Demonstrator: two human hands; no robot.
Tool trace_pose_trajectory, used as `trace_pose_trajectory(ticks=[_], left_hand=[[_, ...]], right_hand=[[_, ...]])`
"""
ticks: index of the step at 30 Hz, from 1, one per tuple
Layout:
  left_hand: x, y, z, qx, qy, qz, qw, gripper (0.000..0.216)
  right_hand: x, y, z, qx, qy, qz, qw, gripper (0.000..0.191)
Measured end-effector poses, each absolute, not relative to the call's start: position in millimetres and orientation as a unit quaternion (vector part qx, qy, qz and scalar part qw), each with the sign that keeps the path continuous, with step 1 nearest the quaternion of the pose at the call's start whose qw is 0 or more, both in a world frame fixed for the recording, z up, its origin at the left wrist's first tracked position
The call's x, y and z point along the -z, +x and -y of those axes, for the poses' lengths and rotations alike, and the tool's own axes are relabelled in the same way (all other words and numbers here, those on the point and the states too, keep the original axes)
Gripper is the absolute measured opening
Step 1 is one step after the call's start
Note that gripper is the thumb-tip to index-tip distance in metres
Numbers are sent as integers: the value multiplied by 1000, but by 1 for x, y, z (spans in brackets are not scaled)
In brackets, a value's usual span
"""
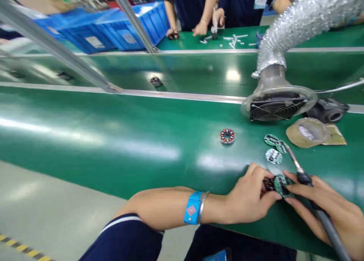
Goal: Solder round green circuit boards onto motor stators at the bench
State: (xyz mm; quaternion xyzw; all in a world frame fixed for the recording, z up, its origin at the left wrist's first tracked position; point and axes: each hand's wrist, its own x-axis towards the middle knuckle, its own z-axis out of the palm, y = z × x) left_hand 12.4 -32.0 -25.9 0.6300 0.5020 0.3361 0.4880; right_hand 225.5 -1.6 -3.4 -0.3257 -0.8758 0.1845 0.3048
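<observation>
My left hand [250, 194] pinches a round green circuit board [282, 184] that sits on a dark wound coil part at the near edge of the green table [127, 139]. My right hand [332, 208] touches the same board with its fingertips and also holds a soldering iron [301, 174], whose metal tip points up and left towards several loose round boards [273, 156]. A blue wristband and a metal bangle ring my left wrist. A coil ring with red and dark windings [228, 136] lies alone a little farther out.
A fume extractor fan [277, 107] on a silver flexible duct [301, 22] stands at the back right, with a tape roll [308, 132] beside it. Beyond a conveyor belt, other people in dark shirts handle small white parts [234, 39]. Blue crates [113, 26] are at the far left.
</observation>
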Motion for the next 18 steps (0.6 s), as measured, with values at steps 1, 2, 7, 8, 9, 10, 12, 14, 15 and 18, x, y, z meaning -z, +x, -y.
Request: trace_pose_trajectory(ticks=[1,2,7,8,9,10,12,14,15,18], left_hand=[[26,12,33,-341,628,-498,491,36],[27,12,34,-347,626,-494,494,35],[31,12,36,-371,611,-477,511,26],[32,12,36,-378,606,-474,514,25],[32,12,36,-385,602,-471,517,24],[33,12,35,-392,597,-469,520,24],[34,12,34,-401,591,-464,525,23],[36,12,32,-407,584,-463,529,22],[37,12,31,-410,579,-462,532,21],[39,11,29,-420,566,-459,540,19]], right_hand=[[-2,223,4,-178,-323,885,283,25],[-5,221,5,-173,-323,891,268,25],[-6,216,8,-187,-352,879,261,27],[-5,217,8,-192,-353,877,262,28],[-4,219,8,-199,-352,877,261,28],[-3,220,6,-208,-347,877,259,29],[-2,225,3,-235,-334,878,252,28],[-2,227,-1,-273,-327,870,249,25],[-1,228,-3,-291,-327,864,250,23],[0,227,-6,-320,-328,850,260,21]])
